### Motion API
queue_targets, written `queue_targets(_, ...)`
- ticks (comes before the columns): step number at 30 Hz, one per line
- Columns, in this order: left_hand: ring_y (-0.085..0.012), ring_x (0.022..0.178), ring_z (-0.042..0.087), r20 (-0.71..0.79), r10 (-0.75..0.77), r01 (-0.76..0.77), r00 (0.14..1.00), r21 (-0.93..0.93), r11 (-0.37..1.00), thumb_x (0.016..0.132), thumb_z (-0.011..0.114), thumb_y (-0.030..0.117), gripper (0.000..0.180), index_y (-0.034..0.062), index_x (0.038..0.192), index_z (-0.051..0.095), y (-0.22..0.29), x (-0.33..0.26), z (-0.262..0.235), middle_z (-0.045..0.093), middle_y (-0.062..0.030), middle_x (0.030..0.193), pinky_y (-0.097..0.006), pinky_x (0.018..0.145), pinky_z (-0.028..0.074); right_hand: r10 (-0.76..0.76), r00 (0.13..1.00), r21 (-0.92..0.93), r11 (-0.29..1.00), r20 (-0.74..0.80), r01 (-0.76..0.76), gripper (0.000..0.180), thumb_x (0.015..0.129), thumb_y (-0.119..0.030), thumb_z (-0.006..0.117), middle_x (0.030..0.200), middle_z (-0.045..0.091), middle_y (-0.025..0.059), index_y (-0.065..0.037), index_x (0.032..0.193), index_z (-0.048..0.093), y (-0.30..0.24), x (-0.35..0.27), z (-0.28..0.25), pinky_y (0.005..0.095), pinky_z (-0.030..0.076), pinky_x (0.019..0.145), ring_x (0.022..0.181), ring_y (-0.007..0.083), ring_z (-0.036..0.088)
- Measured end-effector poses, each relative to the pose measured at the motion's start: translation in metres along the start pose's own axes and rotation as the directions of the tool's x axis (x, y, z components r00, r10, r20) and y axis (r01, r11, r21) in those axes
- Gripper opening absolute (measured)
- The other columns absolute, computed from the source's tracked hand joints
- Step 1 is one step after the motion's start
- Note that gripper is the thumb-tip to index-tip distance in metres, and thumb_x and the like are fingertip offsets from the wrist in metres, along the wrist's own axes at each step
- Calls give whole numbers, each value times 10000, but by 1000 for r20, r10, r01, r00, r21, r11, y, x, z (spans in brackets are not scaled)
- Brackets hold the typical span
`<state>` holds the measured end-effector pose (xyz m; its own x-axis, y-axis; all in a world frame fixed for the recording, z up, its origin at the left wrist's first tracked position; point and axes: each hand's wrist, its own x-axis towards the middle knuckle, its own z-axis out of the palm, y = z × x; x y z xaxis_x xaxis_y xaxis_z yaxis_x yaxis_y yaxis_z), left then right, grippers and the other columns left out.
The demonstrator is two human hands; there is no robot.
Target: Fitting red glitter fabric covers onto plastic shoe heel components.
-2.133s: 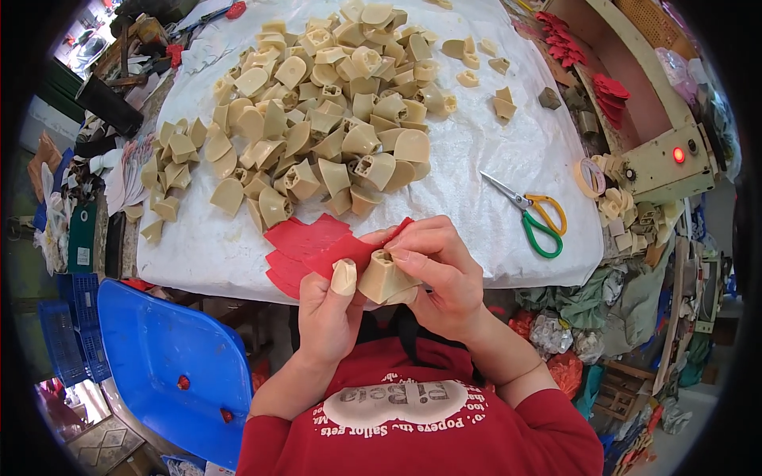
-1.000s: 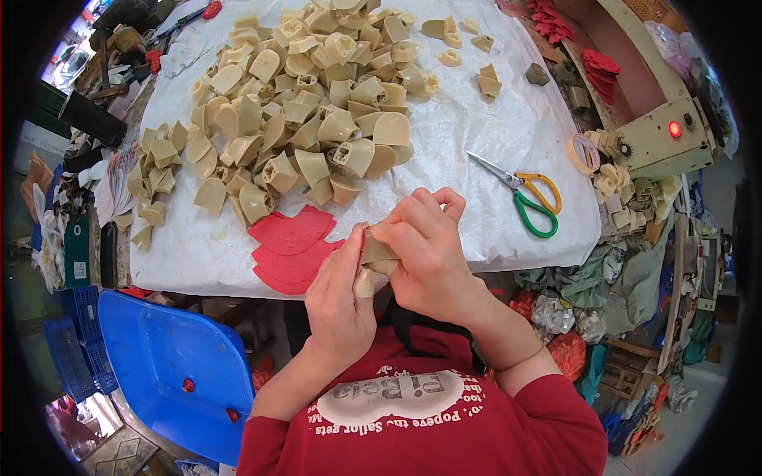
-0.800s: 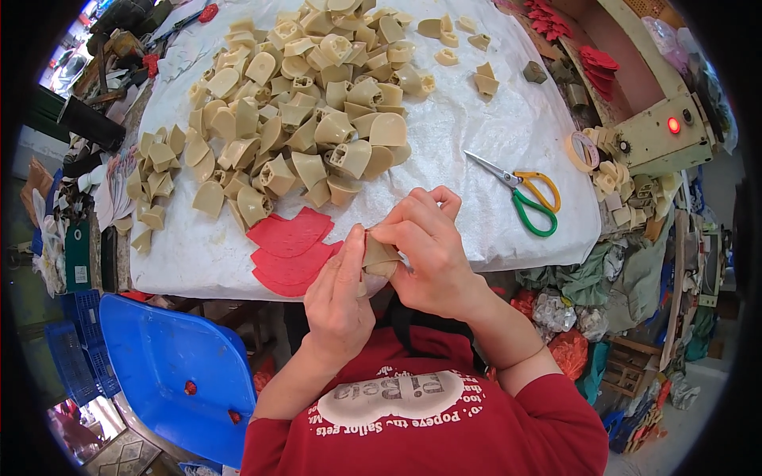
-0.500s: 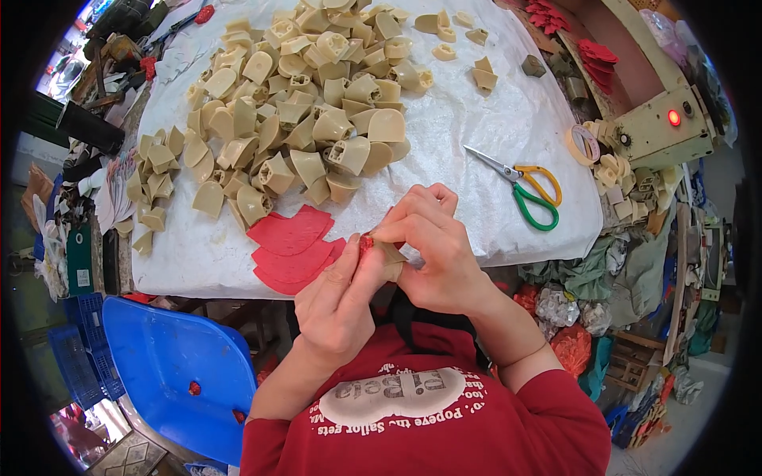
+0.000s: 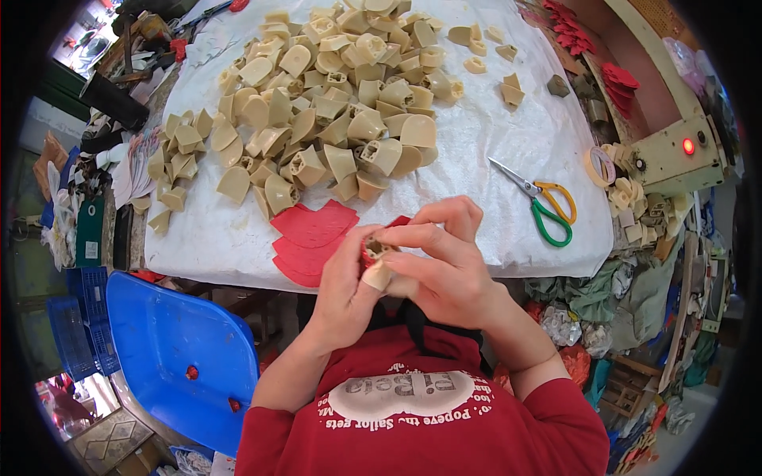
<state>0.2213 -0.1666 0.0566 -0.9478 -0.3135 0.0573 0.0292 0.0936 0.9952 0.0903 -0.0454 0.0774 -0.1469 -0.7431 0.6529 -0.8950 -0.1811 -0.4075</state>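
Close to my chest, below the table's front edge, my left hand (image 5: 343,279) and my right hand (image 5: 441,263) both grip one beige plastic heel block (image 5: 377,274). A red cut piece (image 5: 370,249) is pressed around its top between my fingers. Most of the block is hidden by my fingers. A small stack of red cut pieces (image 5: 311,235) lies on the white sheet just ahead of my left hand. Farther back spreads a big heap of beige heel blocks (image 5: 333,95).
Scissors with green and yellow handles (image 5: 540,202) lie right of my hands on the white-covered table (image 5: 492,151). A cream machine with a lit red lamp (image 5: 675,151) stands at the right. A blue plastic chair (image 5: 167,349) is at lower left, and cluttered tools lie along the left edge.
The block was held bare with the red piece apart; now the red piece is wrapped over its top and both hands have drawn closer to my chest.
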Motion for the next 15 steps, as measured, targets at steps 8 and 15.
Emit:
queue_targets(8,-161,937,522,-140,29,-51,990,-156,987,898,489,226,466,-16,1280,377,7,-3,8,533,-107,1039,-280,842,417,699,701,690,576,-140,-437,299,837,-59,602,937,568,108,-12,1122,525,-15,-6,18,324,417,831,937,235,528)
queue_targets(15,-206,924,508,-163,112,-109,980,26,994,912,482,279,442,-13,1230,385,-8,-4,20,494,-133,1037,-317,841,408,618,786,691,557,26,-461,92,875,16,485,843,611,102,15,900,574,-10,-13,24,376,444,915,875,229,613)
